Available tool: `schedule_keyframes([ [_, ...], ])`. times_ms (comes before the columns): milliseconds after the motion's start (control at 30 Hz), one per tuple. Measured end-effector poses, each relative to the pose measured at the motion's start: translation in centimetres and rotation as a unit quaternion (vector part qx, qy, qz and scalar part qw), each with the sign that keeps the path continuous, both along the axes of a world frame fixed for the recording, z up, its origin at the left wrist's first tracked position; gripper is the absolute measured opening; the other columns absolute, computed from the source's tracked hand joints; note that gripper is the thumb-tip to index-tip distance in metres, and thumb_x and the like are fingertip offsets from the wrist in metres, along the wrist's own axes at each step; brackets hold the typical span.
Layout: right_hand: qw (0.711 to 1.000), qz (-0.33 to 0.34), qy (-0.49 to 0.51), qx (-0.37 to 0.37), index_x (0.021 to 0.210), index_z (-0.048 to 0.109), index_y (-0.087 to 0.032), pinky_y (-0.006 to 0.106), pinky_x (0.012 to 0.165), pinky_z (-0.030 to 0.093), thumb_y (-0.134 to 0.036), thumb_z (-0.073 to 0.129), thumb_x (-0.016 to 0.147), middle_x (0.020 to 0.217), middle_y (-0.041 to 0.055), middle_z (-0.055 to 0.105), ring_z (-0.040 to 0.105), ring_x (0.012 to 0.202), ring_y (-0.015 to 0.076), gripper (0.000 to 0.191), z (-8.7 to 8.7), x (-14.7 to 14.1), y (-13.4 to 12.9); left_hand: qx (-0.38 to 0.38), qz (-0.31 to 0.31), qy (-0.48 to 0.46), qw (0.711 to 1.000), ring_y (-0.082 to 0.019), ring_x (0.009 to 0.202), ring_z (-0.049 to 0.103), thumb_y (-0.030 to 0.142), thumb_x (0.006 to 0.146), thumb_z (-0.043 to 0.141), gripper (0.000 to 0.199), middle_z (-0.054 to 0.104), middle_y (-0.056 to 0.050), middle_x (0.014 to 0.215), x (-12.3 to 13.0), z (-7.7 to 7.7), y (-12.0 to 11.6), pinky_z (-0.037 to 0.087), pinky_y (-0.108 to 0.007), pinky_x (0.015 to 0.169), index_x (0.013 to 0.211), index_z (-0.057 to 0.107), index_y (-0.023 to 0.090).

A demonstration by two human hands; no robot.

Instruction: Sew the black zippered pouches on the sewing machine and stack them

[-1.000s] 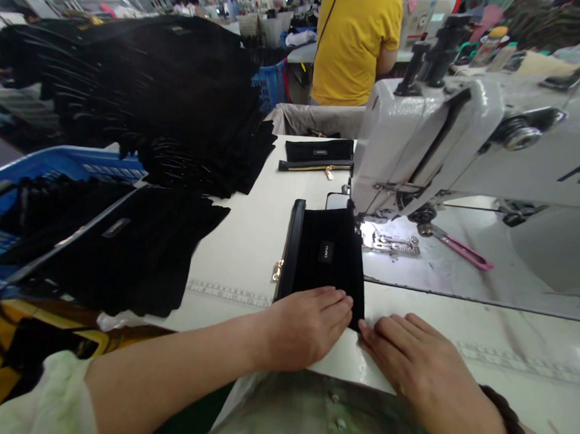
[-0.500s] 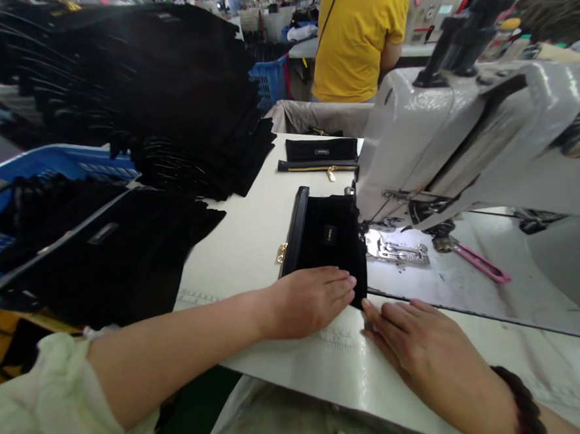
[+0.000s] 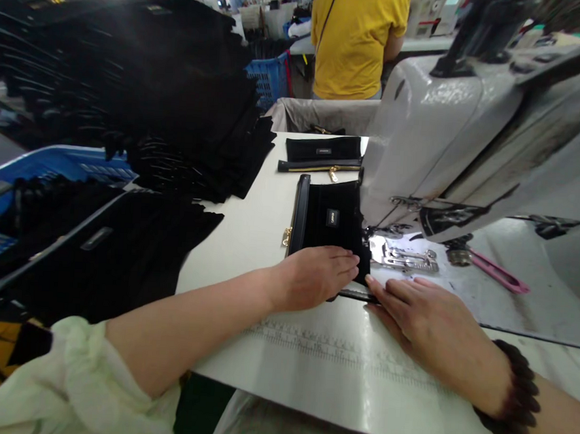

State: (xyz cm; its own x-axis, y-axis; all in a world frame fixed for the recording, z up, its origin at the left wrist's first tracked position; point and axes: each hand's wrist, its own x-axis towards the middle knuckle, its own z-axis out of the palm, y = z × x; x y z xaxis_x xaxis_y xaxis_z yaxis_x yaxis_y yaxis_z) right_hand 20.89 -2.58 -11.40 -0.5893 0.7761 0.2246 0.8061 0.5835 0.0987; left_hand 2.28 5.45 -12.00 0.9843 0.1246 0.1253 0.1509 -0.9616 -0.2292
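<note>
A black fabric piece with a small label lies on the white table, its right edge beside the needle area of the sewing machine. A dark zipper strip with a gold pull runs along its left side. Flat on the lower part of the fabric rests my left hand, fingers extended to the right. My right hand touches the fabric's lower right corner with its fingertips, the thumb tucked low; whether it pinches the edge is unclear.
Another black piece and a zipper strip lie farther back. Black fabric stacks and a blue basket stand at left. Pink snips lie right of the needle plate. A person in yellow stands beyond.
Both hands and the black fabric have moved away from me, up along the machine's needle area. The view has shifted slightly, and the machine appears larger.
</note>
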Motion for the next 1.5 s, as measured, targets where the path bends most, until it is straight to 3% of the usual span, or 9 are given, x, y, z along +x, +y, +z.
schedule_keyframes([
  [233, 0.999, 0.016, 0.014, 0.028, 0.101, 0.056, -0.003, 0.031, 0.056, 0.035, -0.028, 0.033, 0.089, 0.065, 0.0045, 0.054, 0.05, 0.059, 0.016, 0.036, -1.1, 0.6, 0.8, 0.0, 0.025, 0.066, 0.998, -0.014, 0.112, 0.046, 0.015, 0.084, 0.041, 0.032, 0.052, -0.006, 0.12, 0.8, 0.6, 1.2, 0.031, -0.023, 0.099, 0.113, 0.052, 0.009],
  [633, 0.999, 0.006, 0.039, 0.014, 0.1, 0.057, -0.007, 0.03, 0.056, 0.036, -0.029, 0.033, 0.089, 0.065, 0.0045, 0.053, 0.05, 0.059, 0.0153, 0.035, -1.1, 0.6, 0.8, -0.014, 0.075, 0.082, 0.994, -0.012, 0.112, 0.046, 0.014, 0.086, 0.039, 0.03, 0.053, -0.007, 0.119, 2.1, 0.4, 3.3, 0.031, -0.022, 0.097, 0.112, 0.052, 0.009],
  [1233, 0.999, 0.003, 0.036, 0.008, 0.1, 0.058, -0.008, 0.031, 0.055, 0.036, -0.03, 0.032, 0.089, 0.062, 0.0032, 0.052, 0.047, 0.055, 0.0154, 0.036, -0.9, 0.5, 0.7, -0.048, 0.116, 0.074, 0.989, -0.013, 0.107, 0.049, 0.013, 0.085, 0.04, 0.03, 0.055, -0.008, 0.116, 2.7, 0.8, 3.2, 0.033, -0.021, 0.092, 0.111, 0.053, 0.007],
  [1333, 0.999, 0.002, 0.041, 0.009, 0.1, 0.058, -0.008, 0.031, 0.055, 0.037, -0.03, 0.034, 0.088, 0.062, 0.0028, 0.052, 0.047, 0.056, 0.0157, 0.034, -1.0, 0.6, 0.7, -0.079, 0.118, 0.06, 0.988, -0.014, 0.107, 0.048, 0.013, 0.085, 0.04, 0.029, 0.056, -0.008, 0.114, 2.7, 0.8, 3.9, 0.033, -0.023, 0.092, 0.11, 0.055, 0.009],
  [1500, 0.999, 0.002, 0.047, -0.002, 0.103, 0.056, -0.008, 0.03, 0.055, 0.036, -0.031, 0.034, 0.088, 0.065, 0.0033, 0.052, 0.048, 0.058, 0.0155, 0.035, -0.9, 0.8, 0.7, -0.193, 0.192, -0.024, 0.962, -0.017, 0.1, 0.051, 0.037, 0.087, 0.04, 0.03, 0.056, -0.004, 0.107, 0.6, 2.7, 5.7, 0.038, -0.029, 0.087, 0.096, 0.064, 0.021],
])
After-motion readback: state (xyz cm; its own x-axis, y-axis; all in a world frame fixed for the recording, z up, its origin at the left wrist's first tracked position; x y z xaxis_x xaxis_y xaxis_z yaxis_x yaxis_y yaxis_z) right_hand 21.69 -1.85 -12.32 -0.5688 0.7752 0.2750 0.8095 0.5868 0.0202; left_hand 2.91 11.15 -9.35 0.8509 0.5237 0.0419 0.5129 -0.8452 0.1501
